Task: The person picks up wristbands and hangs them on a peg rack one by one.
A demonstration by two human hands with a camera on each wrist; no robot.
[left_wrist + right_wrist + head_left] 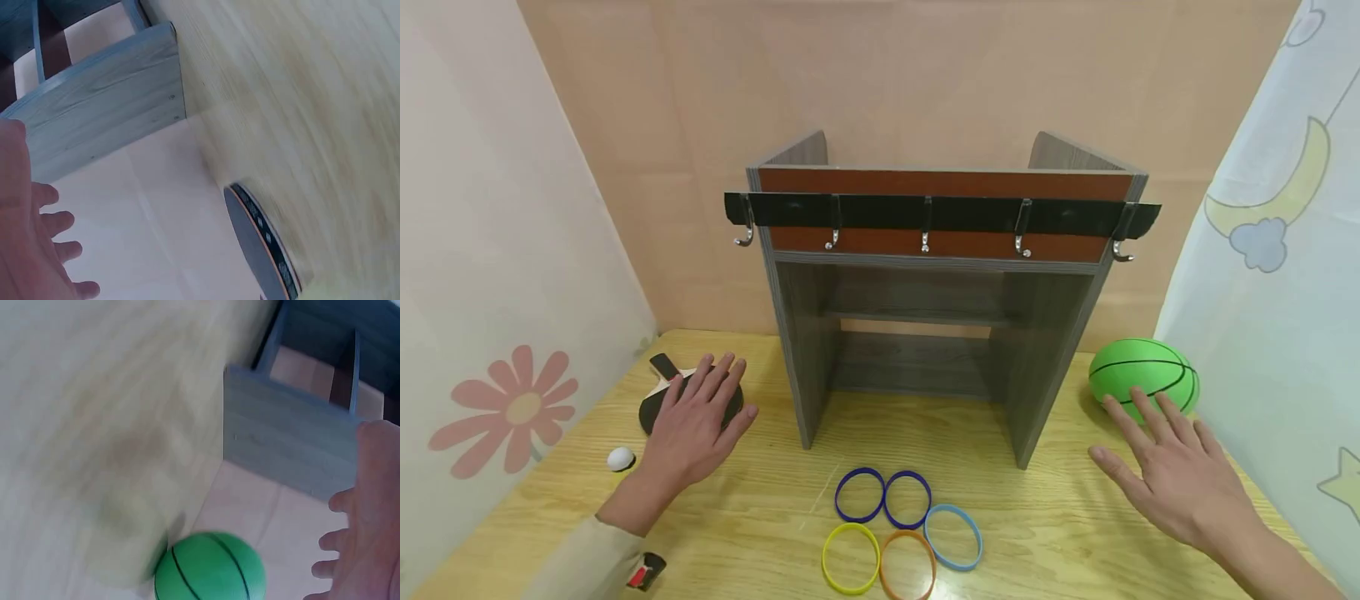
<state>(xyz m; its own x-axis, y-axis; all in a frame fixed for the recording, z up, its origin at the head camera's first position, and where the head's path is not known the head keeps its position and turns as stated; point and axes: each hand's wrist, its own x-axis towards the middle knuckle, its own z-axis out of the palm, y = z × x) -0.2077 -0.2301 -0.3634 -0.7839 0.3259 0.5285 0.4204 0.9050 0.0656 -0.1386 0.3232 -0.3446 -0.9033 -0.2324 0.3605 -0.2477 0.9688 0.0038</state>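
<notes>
My left hand (696, 429) is held above the table on the left with its fingers spread, partly covering a black table tennis paddle (653, 410). On the right, my right hand (1180, 475) is spread out too, its fingertips overlapping a green ball (1142, 371) with black lines in the head view. In the right wrist view the fingers stand apart from the ball (209, 569). Neither hand holds anything. Between them, near the front, lie two dark blue rings (859, 472), a light blue ring (977, 533), a yellow ring (824, 557) and an orange ring (934, 571).
A grey wooden shelf unit (1056, 333) stands at the middle back. Across its top front runs a black rail (880, 210) with several metal hooks. A white ball (621, 458) sits on the left of the table (737, 533). Printed curtains hang at both sides.
</notes>
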